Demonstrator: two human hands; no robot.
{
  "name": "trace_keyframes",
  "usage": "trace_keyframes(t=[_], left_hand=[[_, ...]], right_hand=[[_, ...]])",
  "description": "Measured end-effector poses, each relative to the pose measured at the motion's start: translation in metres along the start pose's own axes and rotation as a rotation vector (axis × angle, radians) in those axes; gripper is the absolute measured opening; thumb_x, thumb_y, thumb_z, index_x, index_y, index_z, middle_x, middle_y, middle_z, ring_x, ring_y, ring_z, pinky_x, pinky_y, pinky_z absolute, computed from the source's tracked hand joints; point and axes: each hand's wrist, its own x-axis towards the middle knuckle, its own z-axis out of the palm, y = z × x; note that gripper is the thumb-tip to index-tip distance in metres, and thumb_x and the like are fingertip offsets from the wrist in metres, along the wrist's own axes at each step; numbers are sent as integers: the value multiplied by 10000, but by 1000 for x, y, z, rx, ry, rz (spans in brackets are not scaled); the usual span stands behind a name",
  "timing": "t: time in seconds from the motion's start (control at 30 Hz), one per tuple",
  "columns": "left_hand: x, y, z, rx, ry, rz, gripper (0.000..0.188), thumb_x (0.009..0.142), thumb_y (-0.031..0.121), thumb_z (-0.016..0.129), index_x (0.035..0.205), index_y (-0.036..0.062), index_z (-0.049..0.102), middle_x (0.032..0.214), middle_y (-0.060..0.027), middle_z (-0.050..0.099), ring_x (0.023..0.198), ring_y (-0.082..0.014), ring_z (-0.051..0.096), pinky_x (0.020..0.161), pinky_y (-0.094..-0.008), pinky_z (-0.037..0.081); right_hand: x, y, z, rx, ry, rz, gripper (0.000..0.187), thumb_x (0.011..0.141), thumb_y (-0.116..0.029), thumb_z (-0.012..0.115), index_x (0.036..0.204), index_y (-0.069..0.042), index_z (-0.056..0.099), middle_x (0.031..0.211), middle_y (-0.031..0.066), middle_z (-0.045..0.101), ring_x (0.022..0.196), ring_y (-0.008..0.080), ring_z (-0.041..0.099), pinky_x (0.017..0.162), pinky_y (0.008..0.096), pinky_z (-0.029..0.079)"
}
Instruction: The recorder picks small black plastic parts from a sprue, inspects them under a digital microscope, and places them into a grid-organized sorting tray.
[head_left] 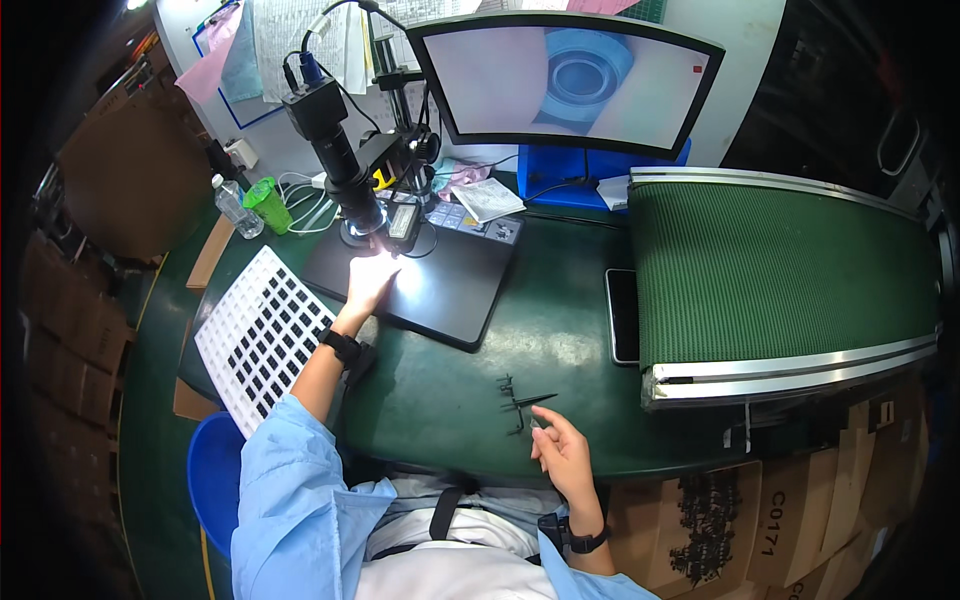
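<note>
My left hand (pixel 369 281) is closed in a pinch under the lens of a black microscope camera (pixel 345 165). Bright light washes out its fingertips, so the small part there is hard to make out. On the curved monitor (pixel 570 82) a round, ringed bluish part appears enlarged between pale, blurred areas. My right hand (pixel 566 458) hovers over the table's front edge, fingers curled. Something small and greyish shows at its thumb and fingertip. Just beyond those fingers lie thin black branching plastic pieces (pixel 519 402). A black work mat (pixel 455 285) lies beneath the microscope.
At left a white tray (pixel 235 328) holds rows of small black parts. Behind it stand a clear bottle (pixel 236 206) and a green cup (pixel 267 204). On the right is a green conveyor belt (pixel 780 270), with a phone (pixel 622 316) beside it. A blue stool (pixel 213 470) stands lower left.
</note>
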Motion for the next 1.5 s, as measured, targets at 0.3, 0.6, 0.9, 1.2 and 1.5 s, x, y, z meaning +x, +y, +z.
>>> trace_keyframes(t=[0.3, 0.6, 0.9, 1.2, 1.5], left_hand=[[3, 9, -6, -66, -65, -129, 156, 799, 166, 643, 789, 12, 664, 665, -52, 619, 580, -103, 557, 550, -256, 444], [-9, -10, -51, -694, -132, -478, 96, 724, 3, 627, 804, -39, 658, 668, -67, 624, 571, -130, 600, 530, -250, 502], [-33, -133, -207, 450, -16, -638, 179, 708, 19, 606, 862, -35, 677, 718, -129, 659, 619, -161, 645, 537, -269, 523], [-57, -166, -224, 402, 17, -520, 103, 659, 25, 671, 751, -12, 642, 714, -136, 650, 646, -231, 639, 603, -316, 496], [-56, -156, -218, 426, 25, -513, 78, 680, 30, 682, 750, 1, 664, 727, -145, 656, 686, -234, 643, 637, -319, 492]], right_hand=[[-2, -3, -1, -29, -23, -2, 326, 902, -84, 529, 1217, 1, 512, 619, 12, 539, 470, 27, 417, 430, 166, 317], [-1, 0, 4, -16, 8, -24, 320, 913, -81, 510, 1221, 5, 506, 600, 1, 515, 447, 15, 372, 406, 159, 287], [1, -2, 7, -65, 5, -15, 317, 915, -84, 496, 1218, 8, 508, 589, 6, 500, 443, 18, 369, 406, 161, 284], [4, -6, 12, -90, 43, 39, 307, 909, -57, 497, 1210, 3, 514, 600, -1, 502, 455, 15, 377, 419, 160, 295], [5, -6, 14, -105, 43, 52, 301, 911, -67, 497, 1204, -1, 518, 596, -2, 503, 452, 14, 378, 417, 155, 288]])
